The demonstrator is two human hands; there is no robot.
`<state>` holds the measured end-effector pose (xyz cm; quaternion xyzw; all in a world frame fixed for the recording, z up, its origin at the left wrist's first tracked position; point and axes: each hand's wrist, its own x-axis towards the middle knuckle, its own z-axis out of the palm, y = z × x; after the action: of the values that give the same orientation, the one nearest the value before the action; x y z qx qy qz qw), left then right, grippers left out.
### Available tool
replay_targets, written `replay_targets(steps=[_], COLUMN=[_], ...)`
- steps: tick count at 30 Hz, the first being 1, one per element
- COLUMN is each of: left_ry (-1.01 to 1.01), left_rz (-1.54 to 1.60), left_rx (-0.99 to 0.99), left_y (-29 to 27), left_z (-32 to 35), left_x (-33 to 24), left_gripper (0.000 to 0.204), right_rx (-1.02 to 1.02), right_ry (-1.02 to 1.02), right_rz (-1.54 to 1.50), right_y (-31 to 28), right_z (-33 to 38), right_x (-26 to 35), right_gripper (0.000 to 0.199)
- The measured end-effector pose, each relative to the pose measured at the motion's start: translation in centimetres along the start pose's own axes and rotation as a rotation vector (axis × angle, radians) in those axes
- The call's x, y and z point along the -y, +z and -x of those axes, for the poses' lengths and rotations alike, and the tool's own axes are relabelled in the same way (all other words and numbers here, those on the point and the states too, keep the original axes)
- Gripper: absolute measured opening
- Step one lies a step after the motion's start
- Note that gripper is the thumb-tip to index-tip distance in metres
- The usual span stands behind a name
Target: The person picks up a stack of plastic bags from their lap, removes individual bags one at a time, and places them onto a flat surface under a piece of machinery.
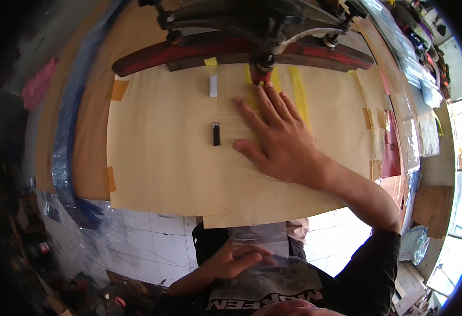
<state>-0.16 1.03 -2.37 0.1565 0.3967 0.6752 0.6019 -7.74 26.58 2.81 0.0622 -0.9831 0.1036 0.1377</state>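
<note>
My right hand [286, 134] lies flat on a tan paper-covered board [157, 142], fingers spread and pointing away from me. Its fingertips reach a red-tipped fitting [262, 76] under a dark metal frame [231, 18]. Yellow tape strips [298, 92] run beside and beneath the fingers. To the left of this hand, a small white strip [213, 86] and a short black piece [216, 134] sit on the paper. Below the board's near edge, my left hand [236, 262] is curled with its fingers at a clear plastic sheet [262, 237], which hangs in front of my body.
A long red-and-black curved bar [183, 52] spans the board's far side under the frame. Blue plastic wrapping [68, 152] runs down the left. Brown tape [119, 90] holds the paper's edges. White floor tiles [168, 234] show below; clutter lines the right wall.
</note>
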Motion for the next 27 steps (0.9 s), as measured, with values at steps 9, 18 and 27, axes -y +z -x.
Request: replay_targets(steps=[9,18,27], left_ry=[-0.004,-0.052,-0.022], left_rz=[-0.020,-0.008,0.067], left_rx=[-0.043,-0.072,-0.045], left_y=[0.3,0.7,0.4], left_z=[-0.1,-0.1,0.1], left_x=[0.0,-0.6,0.1], left_gripper=[0.021,0.021,0.020], right_rx=[-0.010,0.004,0.006], right_ry=[0.004,-0.003,-0.003], right_rz=[-0.028,-0.017,0.013], right_y=[0.2,0.1,0.0], right_z=[0.1,-0.2,-0.3], right_x=[-0.3,0.0,0.2], right_gripper=[0.065,0.063,0.063])
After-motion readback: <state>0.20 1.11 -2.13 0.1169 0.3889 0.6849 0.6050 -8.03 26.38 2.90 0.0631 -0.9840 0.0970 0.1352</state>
